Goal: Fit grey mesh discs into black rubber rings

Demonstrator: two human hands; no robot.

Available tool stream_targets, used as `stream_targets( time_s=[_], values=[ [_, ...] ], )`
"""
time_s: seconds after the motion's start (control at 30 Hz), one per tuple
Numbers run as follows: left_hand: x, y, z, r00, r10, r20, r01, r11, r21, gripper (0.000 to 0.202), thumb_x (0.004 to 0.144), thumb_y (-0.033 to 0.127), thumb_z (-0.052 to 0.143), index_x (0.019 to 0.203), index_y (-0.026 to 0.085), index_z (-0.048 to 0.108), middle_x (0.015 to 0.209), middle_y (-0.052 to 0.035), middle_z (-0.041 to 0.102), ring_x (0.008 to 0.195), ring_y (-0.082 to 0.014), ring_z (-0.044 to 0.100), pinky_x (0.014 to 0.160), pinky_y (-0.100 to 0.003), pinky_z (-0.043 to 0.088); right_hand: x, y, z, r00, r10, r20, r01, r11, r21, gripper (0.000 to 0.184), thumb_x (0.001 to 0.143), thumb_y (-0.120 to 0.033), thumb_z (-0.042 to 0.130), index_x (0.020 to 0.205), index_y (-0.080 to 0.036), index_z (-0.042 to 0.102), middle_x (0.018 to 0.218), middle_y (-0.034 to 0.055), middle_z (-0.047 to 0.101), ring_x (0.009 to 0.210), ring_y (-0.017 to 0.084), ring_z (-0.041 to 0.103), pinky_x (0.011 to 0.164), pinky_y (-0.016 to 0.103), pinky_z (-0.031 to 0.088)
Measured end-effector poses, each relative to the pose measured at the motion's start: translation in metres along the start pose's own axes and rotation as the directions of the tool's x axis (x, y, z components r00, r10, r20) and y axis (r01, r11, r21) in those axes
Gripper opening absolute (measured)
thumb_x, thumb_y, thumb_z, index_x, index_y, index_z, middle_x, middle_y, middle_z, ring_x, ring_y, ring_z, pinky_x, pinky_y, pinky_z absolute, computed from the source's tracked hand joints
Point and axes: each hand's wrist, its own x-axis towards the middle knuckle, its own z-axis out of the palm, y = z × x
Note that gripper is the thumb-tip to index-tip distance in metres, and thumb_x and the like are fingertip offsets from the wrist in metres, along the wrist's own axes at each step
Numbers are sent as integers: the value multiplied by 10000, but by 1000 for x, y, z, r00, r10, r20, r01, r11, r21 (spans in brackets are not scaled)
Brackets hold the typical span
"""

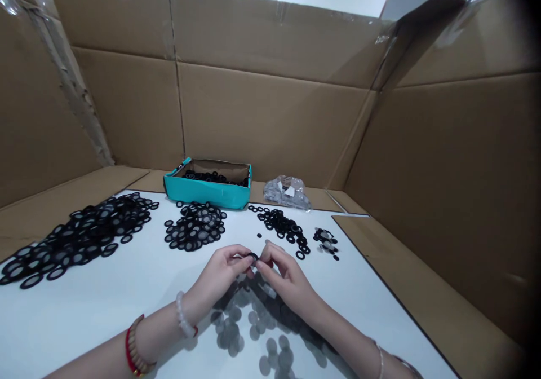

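Note:
Between the fingertips of both hands is a small black ring, held just above the white tabletop. My left hand pinches it from the left, and my right hand grips its other side. Fingers cover part of the ring, so I cannot tell whether a disc sits inside it. Below the hands lie thin grey translucent discs, scattered in loose clusters. Beyond the right hand is a pile of black rings with open centres.
A big heap of rings with greyish centres spreads at left, with a smaller pile beside it. A teal box holds black rings. Behind are a clear plastic bag and cardboard walls. Small pieces lie at right.

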Motion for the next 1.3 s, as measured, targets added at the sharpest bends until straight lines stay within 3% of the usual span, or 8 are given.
stream_targets(
  time_s=[0.17, 0.3, 0.57, 0.8, 0.9, 1.0, 1.13, 1.3],
  values=[
    [-3, 4, -2, 995, -46, 83, 40, 996, 79, 231, 762, 355, 551, 668, 146, 577, 532, -1, 581, 563, -135, 517, 603, -242, 393, 0, 1, 0, 998, 54, -11, -52, 988, 147, 264, 856, -328, 498, 658, -183, 401, 675, -17, 397, 649, 132, 396, 607, 247, 328],
    [-3, 1, -2, 987, -107, 122, 96, 991, 89, 280, 739, 423, 567, 666, 153, 573, 509, -4, 582, 519, -143, 530, 566, -246, 399, -3, -8, -2, 999, -22, -33, 22, 1000, -9, 253, 854, -275, 494, 639, -186, 396, 679, -10, 416, 677, 145, 419, 644, 263, 333],
    [-2, -5, 0, 997, -43, -59, 49, 993, 109, 201, 702, 333, 604, 749, 138, 604, 416, 38, 534, 439, -128, 497, 506, -235, 362, -3, -9, -2, 998, -67, -10, 66, 990, -126, 242, 865, -245, 471, 644, -187, 393, 677, -7, 426, 669, 148, 430, 636, 266, 332],
    [-7, 0, 0, 994, -92, -53, 93, 995, 20, 218, 741, 336, 582, 765, 124, 627, 440, 32, 514, 461, -117, 475, 516, -230, 368, -1, -5, 1, 997, -74, -7, 72, 991, -114, 225, 877, -269, 466, 677, -192, 399, 698, -5, 427, 684, 149, 428, 649, 263, 345],
    [-6, 0, -1, 998, -46, -44, 48, 998, 45, 229, 760, 349, 567, 765, 130, 633, 556, 7, 561, 509, -117, 496, 534, -231, 391, 0, -4, -1, 998, -68, -19, 65, 991, -121, 163, 874, -266, 475, 735, -195, 429, 735, 2, 449, 708, 153, 438, 666, 265, 356],
    [-5, 2, -6, 996, 83, -26, -76, 974, 214, 188, 752, 319, 588, 830, 155, 638, 779, -36, 621, 663, -153, 562, 638, -259, 440, 1, -5, -6, 999, -46, 11, 48, 989, -142, 161, 880, -258, 471, 736, -193, 445, 739, 0, 472, 714, 153, 453, 671, 267, 351],
    [-6, 4, -11, 942, 329, 61, -315, 811, 493, 75, 757, 230, 586, 796, 205, 646, 969, -53, 570, 945, -202, 534, 860, -305, 401, 2, -10, -11, 996, -44, 81, 58, 982, -179, 197, 874, -256, 491, 692, -191, 451, 720, -3, 492, 717, 158, 464, 668, 271, 340],
    [-4, 1, -10, 936, 351, 15, -307, 798, 518, 50, 742, 198, 592, 714, 201, 633, 952, -51, 526, 961, -203, 507, 856, -298, 393, -1, -16, -9, 996, -70, 59, 82, 971, -223, 217, 865, -242, 480, 664, -194, 415, 689, -5, 450, 691, 161, 429, 651, 282, 328]
  ],
)
